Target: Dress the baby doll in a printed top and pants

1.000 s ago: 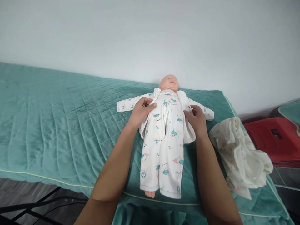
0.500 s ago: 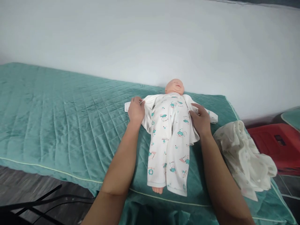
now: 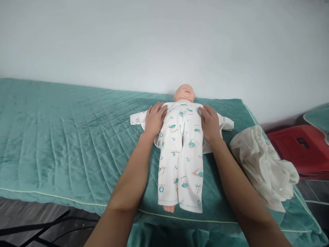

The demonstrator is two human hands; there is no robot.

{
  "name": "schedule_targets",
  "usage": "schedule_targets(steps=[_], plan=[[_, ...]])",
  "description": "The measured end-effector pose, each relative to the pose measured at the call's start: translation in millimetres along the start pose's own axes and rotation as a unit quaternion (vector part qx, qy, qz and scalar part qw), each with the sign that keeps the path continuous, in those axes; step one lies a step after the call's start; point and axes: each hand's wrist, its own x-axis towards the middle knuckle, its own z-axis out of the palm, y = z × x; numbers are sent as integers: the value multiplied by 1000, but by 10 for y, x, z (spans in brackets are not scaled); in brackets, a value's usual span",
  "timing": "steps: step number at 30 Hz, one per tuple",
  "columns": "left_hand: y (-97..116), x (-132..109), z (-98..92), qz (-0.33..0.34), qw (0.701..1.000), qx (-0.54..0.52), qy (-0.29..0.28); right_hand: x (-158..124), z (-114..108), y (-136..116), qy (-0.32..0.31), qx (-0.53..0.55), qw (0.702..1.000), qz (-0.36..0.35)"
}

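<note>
A bare foot point(image 3: 169, 208) peeks out by the bed's point(image 3: 77, 147) near edge, under white printed clothes point(image 3: 171, 161). Left hand point(image 3: 155, 120) and right hand point(image 3: 210, 124) lie over them, fingers point(image 3: 157, 108) loose, clutching nothing visible: seemingly smoothing, next wanting light, even pressure. The doll point(image 3: 184, 92) lies face-up, head point(image 3: 183, 90) by the far edge.

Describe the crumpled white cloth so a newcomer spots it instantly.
Find the green quilted cover, then its end beside the red object. There, just outside the person's right forearm, lies the crumpled white cloth. Unlike the teal-printed clothes spread flat over the doll, it's bunched in a loose heap.
</note>
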Motion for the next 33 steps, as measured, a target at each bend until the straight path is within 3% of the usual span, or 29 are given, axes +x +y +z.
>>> schedule_targets(steps=[5, 9, 14, 22, 25, 29, 30, 33], plan=[[-16, 31, 46, -45, 998, 32, 8, 229, 92, 70, -38, -22, 999, 31], [-7, 61, 24, -76, 994, 73, 4, 317, 97, 223, -30, -36, 997, 62], [-27, 78, 17, -76, 993, 87, 9, 327, 41, 445, -22, 3, 985, 170], [-247, 101, -44, -117, 991, 54, 29, 247, 84, 505, -5, 12, 988, 154], [-278, 80, -46, -137, 989, 34, 47, 220, 38, 501, 28, 31, 993, 113], [-250, 65, -35, -136, 989, 28, 48, 323, -148, 96, 99, 70, 992, 18], [-245, 66, -35, -133, 990, 27, 45, 384, -183, -94, 74, 89, 993, -21], [-247, 74, -48, -141, 989, 26, 42, 611, -157, -754, -94, 101, 976, -169]])
